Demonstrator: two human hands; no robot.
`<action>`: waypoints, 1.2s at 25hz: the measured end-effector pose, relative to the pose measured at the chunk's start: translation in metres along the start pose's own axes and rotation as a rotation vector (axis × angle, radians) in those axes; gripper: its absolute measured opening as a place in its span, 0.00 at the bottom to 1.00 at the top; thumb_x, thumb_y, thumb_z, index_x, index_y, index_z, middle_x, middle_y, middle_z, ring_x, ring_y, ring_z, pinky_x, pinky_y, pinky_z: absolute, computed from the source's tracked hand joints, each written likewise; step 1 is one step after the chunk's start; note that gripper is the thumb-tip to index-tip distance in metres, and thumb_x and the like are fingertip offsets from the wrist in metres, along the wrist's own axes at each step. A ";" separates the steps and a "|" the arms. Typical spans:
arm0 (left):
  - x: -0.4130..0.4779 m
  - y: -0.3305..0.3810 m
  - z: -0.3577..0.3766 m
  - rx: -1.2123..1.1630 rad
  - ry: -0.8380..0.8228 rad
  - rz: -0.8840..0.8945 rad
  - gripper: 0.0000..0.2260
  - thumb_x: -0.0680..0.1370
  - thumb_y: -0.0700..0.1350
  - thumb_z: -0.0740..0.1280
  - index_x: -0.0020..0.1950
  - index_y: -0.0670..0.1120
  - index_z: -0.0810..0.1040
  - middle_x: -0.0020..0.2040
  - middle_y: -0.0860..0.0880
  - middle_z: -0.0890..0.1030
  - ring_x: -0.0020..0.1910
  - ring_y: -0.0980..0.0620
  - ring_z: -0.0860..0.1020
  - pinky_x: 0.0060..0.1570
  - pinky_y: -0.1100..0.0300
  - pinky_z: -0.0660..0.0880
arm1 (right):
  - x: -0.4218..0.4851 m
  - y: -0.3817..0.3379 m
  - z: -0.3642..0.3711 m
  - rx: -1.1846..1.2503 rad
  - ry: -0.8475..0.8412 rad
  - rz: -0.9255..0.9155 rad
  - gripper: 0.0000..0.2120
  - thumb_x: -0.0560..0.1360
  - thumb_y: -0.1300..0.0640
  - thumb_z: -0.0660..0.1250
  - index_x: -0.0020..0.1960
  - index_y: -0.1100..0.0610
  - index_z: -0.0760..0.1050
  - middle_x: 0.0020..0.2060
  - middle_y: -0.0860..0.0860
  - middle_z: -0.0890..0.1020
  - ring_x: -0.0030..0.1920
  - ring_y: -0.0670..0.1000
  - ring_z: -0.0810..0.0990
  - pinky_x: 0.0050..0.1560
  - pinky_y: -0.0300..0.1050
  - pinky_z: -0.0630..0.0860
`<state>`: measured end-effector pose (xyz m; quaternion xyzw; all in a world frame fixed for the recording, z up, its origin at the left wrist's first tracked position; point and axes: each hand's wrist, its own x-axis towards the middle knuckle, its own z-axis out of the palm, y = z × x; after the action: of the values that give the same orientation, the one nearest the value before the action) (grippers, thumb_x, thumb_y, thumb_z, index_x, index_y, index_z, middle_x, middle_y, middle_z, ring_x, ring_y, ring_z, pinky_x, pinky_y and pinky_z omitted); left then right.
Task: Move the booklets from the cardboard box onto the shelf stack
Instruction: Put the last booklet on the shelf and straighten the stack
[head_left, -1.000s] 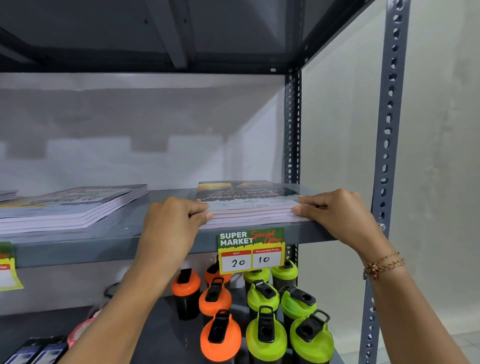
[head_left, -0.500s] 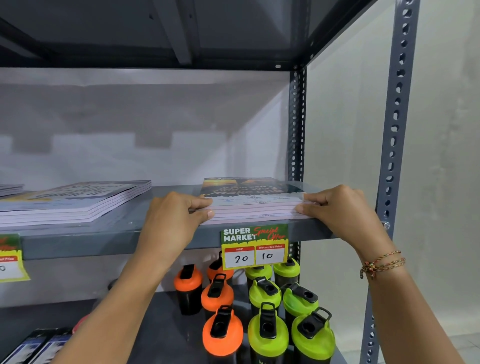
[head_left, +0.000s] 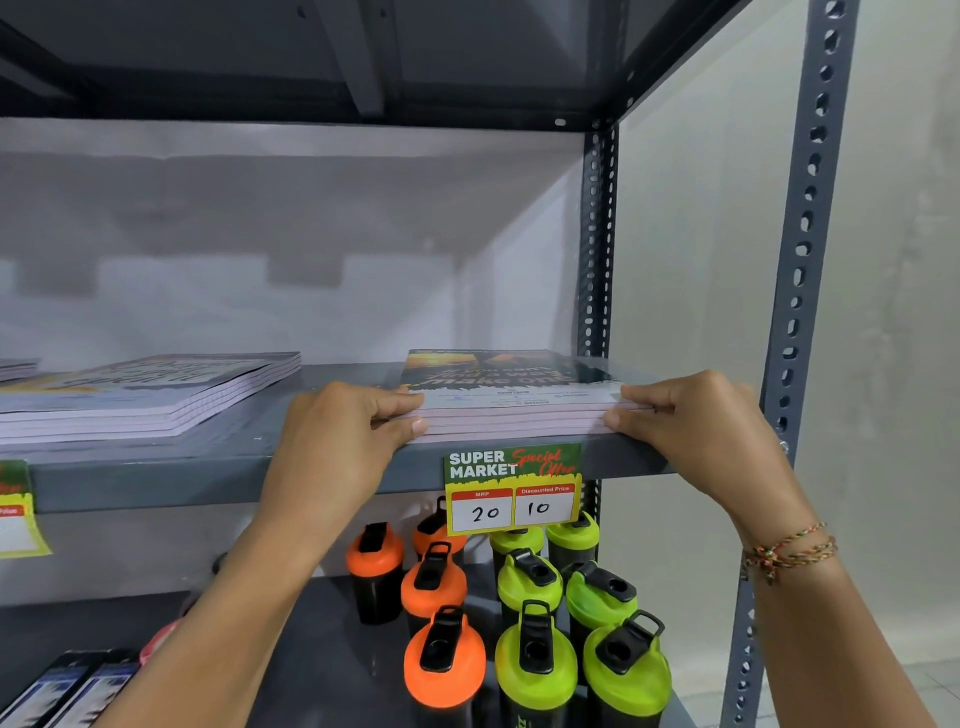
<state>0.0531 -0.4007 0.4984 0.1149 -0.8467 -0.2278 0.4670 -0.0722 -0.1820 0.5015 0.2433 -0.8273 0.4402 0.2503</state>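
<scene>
Head view: a flat stack of pink-edged, dark-covered booklets (head_left: 511, 400) lies at the grey metal shelf (head_left: 208, 467) front edge, between both hands. The left hand (head_left: 337, 447) and right hand (head_left: 696, 431), fingers curled, pinch its two near corners.

a stack of booklets (head_left: 511, 410) lay flat at the front right of the grey shelf (head_left: 218, 467), pinkish page edges squared, dark cover on top with what looked like orange-yellow artwork.
</scene>
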 end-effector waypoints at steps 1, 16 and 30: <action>0.000 -0.001 0.000 -0.004 -0.005 0.007 0.14 0.73 0.43 0.71 0.58 0.45 0.81 0.59 0.50 0.82 0.51 0.65 0.72 0.48 0.83 0.56 | -0.001 0.001 0.000 -0.003 0.003 -0.003 0.18 0.70 0.53 0.73 0.58 0.57 0.79 0.53 0.56 0.84 0.55 0.50 0.78 0.44 0.33 0.70; -0.001 -0.009 0.000 -0.035 0.015 0.005 0.13 0.73 0.44 0.71 0.57 0.47 0.82 0.58 0.53 0.83 0.53 0.67 0.72 0.39 0.94 0.58 | -0.007 -0.002 0.001 -0.039 0.080 -0.060 0.16 0.70 0.54 0.73 0.57 0.56 0.80 0.53 0.55 0.85 0.47 0.49 0.78 0.42 0.34 0.69; 0.000 -0.013 0.001 -0.075 -0.005 -0.027 0.13 0.72 0.46 0.71 0.56 0.49 0.82 0.57 0.56 0.83 0.54 0.68 0.72 0.39 0.95 0.56 | -0.004 0.006 0.001 -0.017 0.035 -0.072 0.12 0.75 0.54 0.67 0.58 0.54 0.80 0.58 0.51 0.83 0.59 0.49 0.78 0.47 0.27 0.64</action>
<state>0.0517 -0.4118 0.4920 0.1080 -0.8372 -0.2659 0.4656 -0.0732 -0.1788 0.4945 0.2630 -0.8173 0.4280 0.2823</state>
